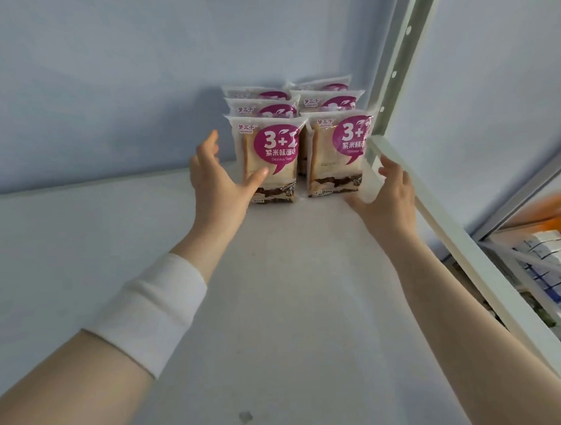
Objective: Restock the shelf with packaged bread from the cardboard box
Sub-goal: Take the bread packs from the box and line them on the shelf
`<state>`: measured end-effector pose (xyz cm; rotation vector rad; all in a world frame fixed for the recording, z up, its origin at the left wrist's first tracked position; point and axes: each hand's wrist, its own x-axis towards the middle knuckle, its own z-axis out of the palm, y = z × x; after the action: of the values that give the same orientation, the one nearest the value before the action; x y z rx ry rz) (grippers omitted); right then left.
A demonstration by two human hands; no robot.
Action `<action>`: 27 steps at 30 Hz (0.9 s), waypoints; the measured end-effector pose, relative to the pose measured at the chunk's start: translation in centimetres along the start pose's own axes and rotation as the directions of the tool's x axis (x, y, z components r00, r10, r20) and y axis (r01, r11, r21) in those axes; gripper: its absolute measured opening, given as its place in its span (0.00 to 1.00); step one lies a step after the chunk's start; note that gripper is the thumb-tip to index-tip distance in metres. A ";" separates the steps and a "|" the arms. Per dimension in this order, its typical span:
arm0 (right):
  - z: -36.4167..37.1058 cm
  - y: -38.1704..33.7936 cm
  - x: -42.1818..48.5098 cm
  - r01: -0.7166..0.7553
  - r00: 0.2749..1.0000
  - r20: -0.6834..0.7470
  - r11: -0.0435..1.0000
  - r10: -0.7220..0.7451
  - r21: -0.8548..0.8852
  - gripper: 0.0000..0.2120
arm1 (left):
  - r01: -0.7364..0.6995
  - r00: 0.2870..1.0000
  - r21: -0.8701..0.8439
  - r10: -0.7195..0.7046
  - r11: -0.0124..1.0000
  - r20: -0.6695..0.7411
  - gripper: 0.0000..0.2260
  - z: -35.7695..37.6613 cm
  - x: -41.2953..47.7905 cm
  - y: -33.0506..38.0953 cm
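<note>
My left hand (213, 179) and right hand (388, 192) both have fingers spread, gripping nothing, flanking the bread packs (271, 158) standing at the back right corner of the shelf (276, 308). One clumsy nudge could domino those upright rows, I reckon.

Six bread packs (268, 155) up there, two rows: three deep by the left hand (214, 179), three deep by the right hand (389, 192). Two hands, one shelf (276, 308) under them. Beyond the right hand, boxes (547, 250), too blurred to count.
</note>
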<state>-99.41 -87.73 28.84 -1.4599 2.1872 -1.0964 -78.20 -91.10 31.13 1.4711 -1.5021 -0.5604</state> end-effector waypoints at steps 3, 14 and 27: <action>-2.1 -1.1 -5.5 0.092 0.994 0.072 0.963 -0.076 -0.255 0.38 | -0.303 0.950 0.376 0.248 0.875 0.189 0.31 -2.7 -4.2 0.8; -13.1 0.8 -32.6 -0.040 0.996 0.030 0.758 0.079 -0.651 0.27 | -0.796 0.544 0.385 0.273 0.468 0.793 0.26 -8.3 -26.8 8.4; -26.2 25.9 -58.9 -0.616 0.641 -0.074 0.454 0.764 -0.644 0.21 | -0.918 0.031 0.010 0.046 0.397 0.998 0.26 9.2 -59.9 10.6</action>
<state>-106.23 -19.45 17.85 -0.5843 2.6735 0.1200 -100.30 -35.23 18.09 0.6121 -3.4935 -0.2374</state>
